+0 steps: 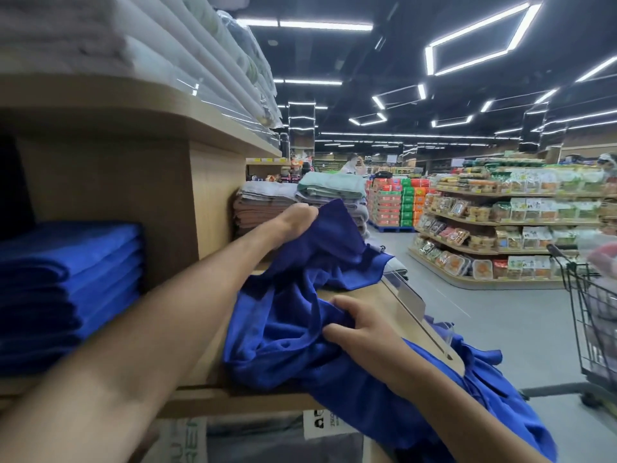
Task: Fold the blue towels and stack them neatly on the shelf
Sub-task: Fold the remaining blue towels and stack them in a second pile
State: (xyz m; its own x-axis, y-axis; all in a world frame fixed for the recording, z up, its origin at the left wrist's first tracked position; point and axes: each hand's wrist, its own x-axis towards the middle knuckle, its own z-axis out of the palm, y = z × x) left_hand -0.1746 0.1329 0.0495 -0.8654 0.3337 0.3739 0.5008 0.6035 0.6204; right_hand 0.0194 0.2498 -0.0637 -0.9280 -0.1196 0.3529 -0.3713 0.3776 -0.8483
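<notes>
One loose blue towel (293,315) lay crumpled on the wooden shelf (360,292), its far end lifted and its near folds bunched toward the front edge. More blue cloth spilled over that edge at the lower right; whether it was the same towel could not be told. The left hand (293,222), reaching in from the lower left, had its fingers curled round the raised far end of the towel. The right hand (360,332) gripped the near folds, fingers dug into the cloth. To the left, on the same shelf, a stack of folded blue towels (66,282) sat against a wooden upright, well apart from the loose one. A clear divider (410,302) ran along the shelf's front edge just beside the right hand. Above, an upper shelf (133,105) carried pale folded linens (167,45). Beyond the left hand stood piles of grey and brown towels (267,208) and green ones (330,185). Across the aisle, grocery racks (500,228) held packaged goods, and a shopping cart (591,312) stood at the right edge.
</notes>
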